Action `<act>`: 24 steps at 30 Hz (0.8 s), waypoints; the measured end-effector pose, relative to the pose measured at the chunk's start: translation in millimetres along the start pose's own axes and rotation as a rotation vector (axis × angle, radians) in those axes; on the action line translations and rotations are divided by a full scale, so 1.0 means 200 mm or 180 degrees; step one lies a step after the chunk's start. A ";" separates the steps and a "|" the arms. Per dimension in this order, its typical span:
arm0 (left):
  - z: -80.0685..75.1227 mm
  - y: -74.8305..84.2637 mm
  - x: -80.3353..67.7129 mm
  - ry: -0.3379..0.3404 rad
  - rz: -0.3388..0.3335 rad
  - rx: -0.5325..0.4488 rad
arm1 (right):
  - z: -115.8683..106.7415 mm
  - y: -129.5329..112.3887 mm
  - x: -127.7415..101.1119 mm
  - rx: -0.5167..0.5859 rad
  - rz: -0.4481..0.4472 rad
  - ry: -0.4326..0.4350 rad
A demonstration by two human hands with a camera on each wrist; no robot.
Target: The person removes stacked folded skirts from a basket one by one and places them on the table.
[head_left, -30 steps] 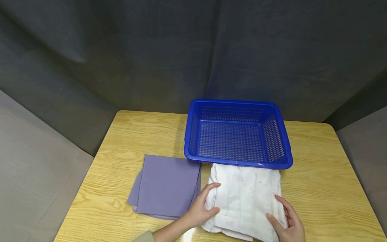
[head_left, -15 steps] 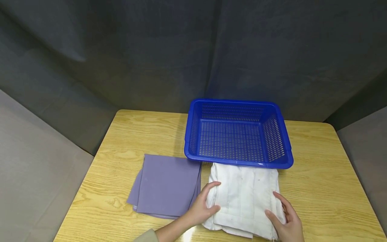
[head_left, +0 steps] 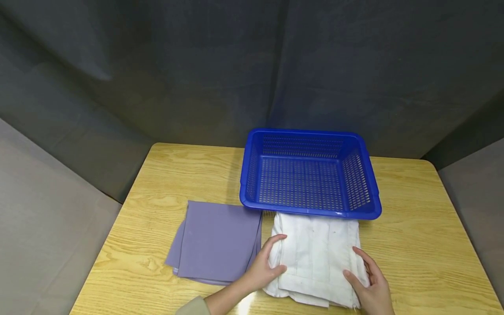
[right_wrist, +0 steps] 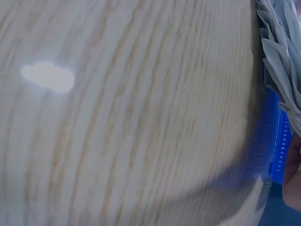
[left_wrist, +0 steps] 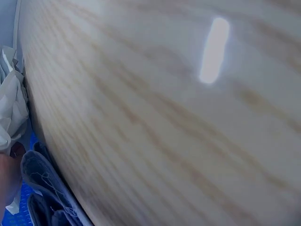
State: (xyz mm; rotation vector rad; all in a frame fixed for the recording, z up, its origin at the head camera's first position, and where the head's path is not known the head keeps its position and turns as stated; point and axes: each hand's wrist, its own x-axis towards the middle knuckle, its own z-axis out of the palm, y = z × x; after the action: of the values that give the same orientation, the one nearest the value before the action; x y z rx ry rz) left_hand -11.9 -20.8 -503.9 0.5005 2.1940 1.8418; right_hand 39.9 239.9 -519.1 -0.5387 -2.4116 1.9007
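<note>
A folded white garment [head_left: 315, 258] with stitched seams lies flat on the table, its far edge against the blue basket. My left hand [head_left: 261, 269] grips its left side, thumb and forefinger on the top face. On the opposite side, my right hand [head_left: 372, 284] holds the right edge, thumb on top and the other fingers along the side. In the right wrist view, the garment's layered folds [right_wrist: 282, 61] show at the right border beside part of the hand [right_wrist: 292, 181]. The left wrist view catches only the garment's bunched side [left_wrist: 11, 103] and a bit of the hand [left_wrist: 7, 176].
The blue perforated basket [head_left: 311, 212] stands behind the garment with nothing inside. Left of my left hand lies a stack of folded purple cloth [head_left: 220, 243], its back right corner by the basket. A wooden table [head_left: 417, 245] carries everything; dark curtains [head_left: 204, 74] hang behind.
My right hand has shifted slightly left and away from me, bringing the garment's right edge inward. My left hand has barely moved; the basket and purple cloth stay put.
</note>
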 end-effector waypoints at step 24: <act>0.07 -0.14 0.05 0.0135 -0.0007 0.0090 | -0.01 0.08 0.06 0.0018 -0.0434 -0.0008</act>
State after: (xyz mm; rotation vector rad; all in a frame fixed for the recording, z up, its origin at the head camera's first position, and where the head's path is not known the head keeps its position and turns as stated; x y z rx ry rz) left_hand -18.5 -9.3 -534.0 0.4684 2.2500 1.8392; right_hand 32.9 248.0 -537.0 -0.3616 -2.3764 1.8536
